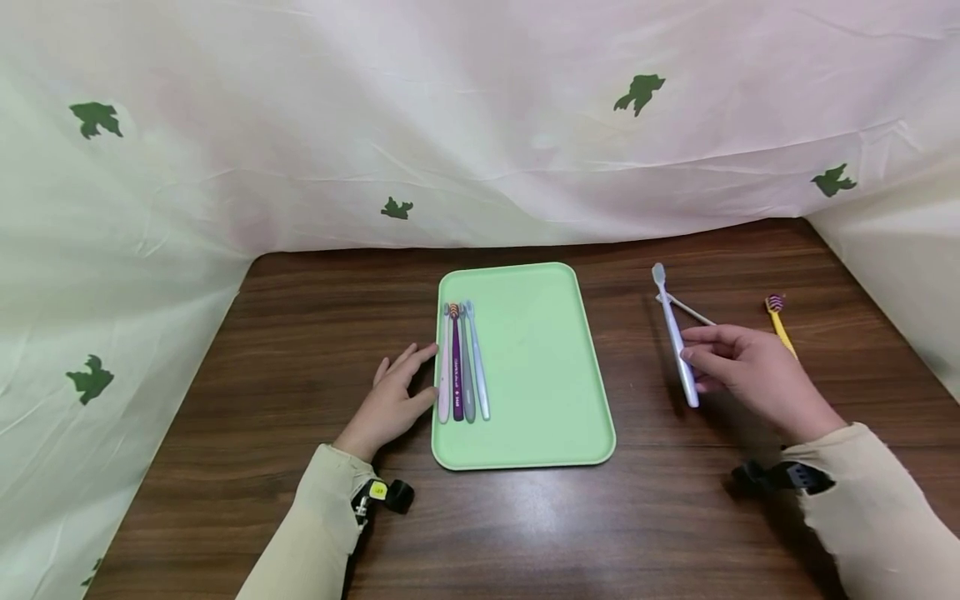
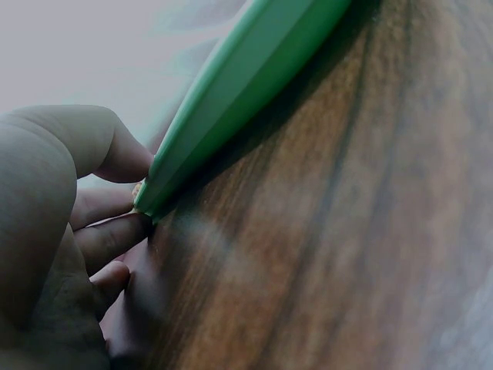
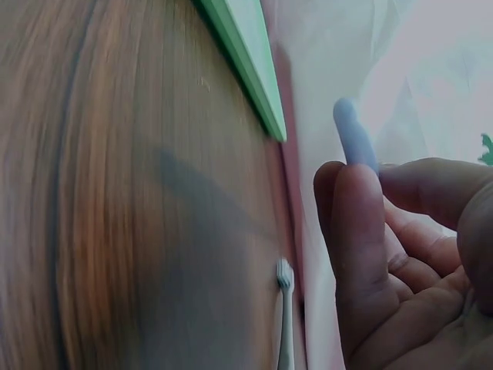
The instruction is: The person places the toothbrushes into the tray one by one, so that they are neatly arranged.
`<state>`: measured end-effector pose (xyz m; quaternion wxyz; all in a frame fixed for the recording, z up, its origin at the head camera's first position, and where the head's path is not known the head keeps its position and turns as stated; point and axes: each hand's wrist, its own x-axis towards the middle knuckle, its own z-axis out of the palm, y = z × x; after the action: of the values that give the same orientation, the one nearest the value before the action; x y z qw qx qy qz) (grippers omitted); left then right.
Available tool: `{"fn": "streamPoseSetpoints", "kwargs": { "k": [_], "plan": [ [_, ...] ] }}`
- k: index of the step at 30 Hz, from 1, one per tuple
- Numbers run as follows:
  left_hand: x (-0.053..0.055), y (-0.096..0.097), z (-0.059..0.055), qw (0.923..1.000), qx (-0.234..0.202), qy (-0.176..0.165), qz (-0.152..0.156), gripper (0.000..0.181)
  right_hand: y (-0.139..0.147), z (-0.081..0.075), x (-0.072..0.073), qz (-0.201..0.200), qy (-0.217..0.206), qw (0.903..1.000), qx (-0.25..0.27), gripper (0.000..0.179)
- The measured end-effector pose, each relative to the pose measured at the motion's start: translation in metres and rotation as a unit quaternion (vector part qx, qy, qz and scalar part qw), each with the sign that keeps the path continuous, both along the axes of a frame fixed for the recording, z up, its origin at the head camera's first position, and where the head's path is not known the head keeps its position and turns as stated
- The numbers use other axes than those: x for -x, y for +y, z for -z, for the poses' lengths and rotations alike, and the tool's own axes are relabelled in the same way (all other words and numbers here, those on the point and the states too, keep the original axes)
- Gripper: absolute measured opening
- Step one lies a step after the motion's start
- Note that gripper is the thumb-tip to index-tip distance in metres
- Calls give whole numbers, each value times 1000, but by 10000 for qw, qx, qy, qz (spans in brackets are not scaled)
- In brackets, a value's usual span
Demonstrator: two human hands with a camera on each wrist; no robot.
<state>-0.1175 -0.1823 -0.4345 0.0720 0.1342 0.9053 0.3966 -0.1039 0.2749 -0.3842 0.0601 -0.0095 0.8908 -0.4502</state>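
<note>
My right hand [image 1: 757, 379] pinches a pale blue toothbrush [image 1: 670, 321] by its handle, head pointing away, lifted above the table to the right of the tray. In the right wrist view, the handle end [image 3: 354, 139] sticks out past thumb and finger. A green tray [image 1: 536, 375] lies at the middle. Along its left side, four-colour company lies side by side: a pink toothbrush [image 1: 444, 383], a dark purple one, a grey one and a light blue toothbrush [image 1: 480, 375]. My left hand [image 1: 390, 408] touches the tray's left rim [image 2: 208, 116] with fingers extended.
A white toothbrush [image 1: 693, 310] lies on the wooden table [image 1: 315, 317] behind the right hand, partly hidden. Farther right is a yellow toothbrush [image 1: 780, 327] with a purple-striped head, its lower end covered by the hand. White cloth [image 1: 487, 125] with green bird shapes hangs around the table.
</note>
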Motion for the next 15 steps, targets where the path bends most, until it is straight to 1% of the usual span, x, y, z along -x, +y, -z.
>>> {"fn": "streamPoseSetpoints", "kwargs": {
  "k": [8,15],
  "plan": [
    [0,-1,-1,10000,-82,11,-4,61,-22,-5,6,-160,-26,9998,-84,41],
    [0,-1,1,10000,-65,26,21,60,-43,-4,9,-406,-110,9987,297,37]
  ]
}}
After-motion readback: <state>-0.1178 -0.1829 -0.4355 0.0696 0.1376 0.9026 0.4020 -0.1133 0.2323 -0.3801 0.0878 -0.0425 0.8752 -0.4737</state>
